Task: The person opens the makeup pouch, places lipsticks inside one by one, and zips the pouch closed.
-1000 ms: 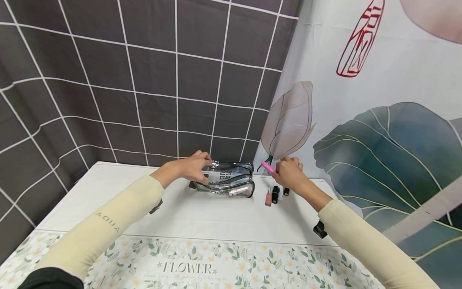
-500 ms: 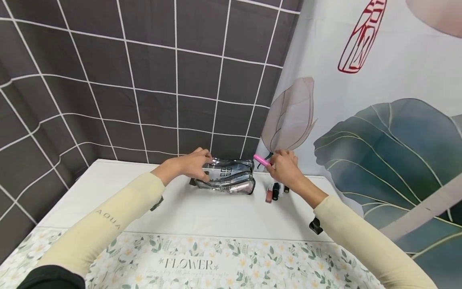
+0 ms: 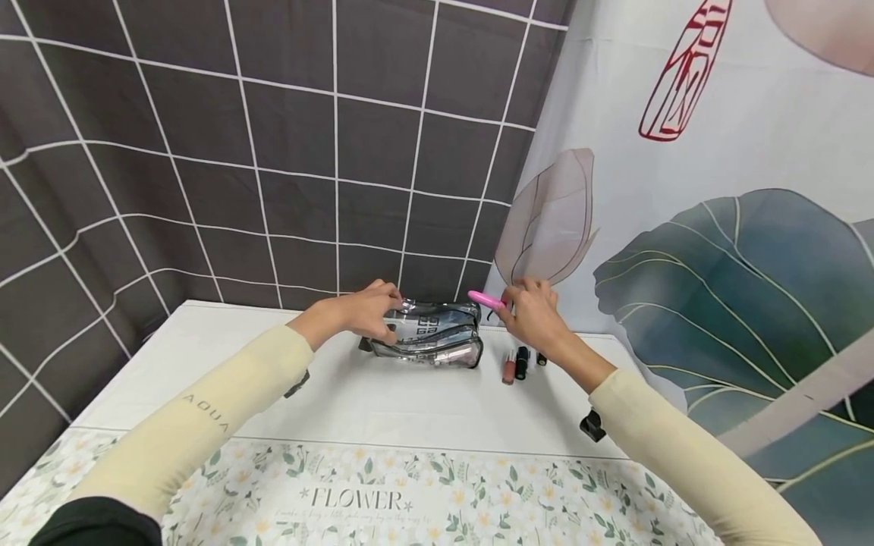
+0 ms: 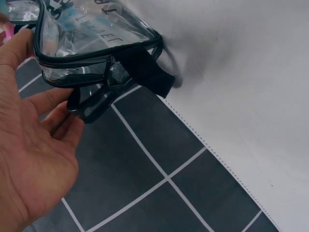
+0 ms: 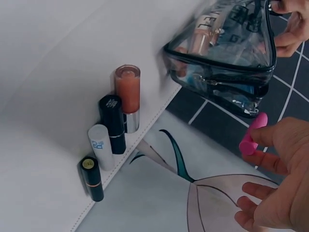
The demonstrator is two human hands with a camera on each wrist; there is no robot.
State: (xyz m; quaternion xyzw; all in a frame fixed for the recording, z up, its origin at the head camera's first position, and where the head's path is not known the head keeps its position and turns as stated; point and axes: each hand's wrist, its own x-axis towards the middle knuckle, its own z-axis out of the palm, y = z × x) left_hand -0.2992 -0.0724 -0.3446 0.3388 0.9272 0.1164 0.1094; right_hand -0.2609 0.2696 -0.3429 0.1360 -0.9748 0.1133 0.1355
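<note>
Pink tube (image 3: 486, 300) pinched in its fingers, the right hand (image 3: 536, 312) hangs near the clear pouch (image 3: 437, 334), whose left end the left hand (image 3: 372, 311) grips towards the back of the bench (image 3: 410, 409). Beyond, a lip gloss (image 5: 128, 92), two black lipsticks (image 5: 112, 123) and a white stick (image 5: 101, 147) rest close together. Packing seems under way; next probably calls for steadying the pouch and guiding the tube in, though no opening shows clearly.

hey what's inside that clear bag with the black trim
The clear cosmetic bag holds a pinkish tube-like item and something bluish I can't identify. Its lettering, black trim and the left hand cover parts; anything behind those can't be seen.
</note>
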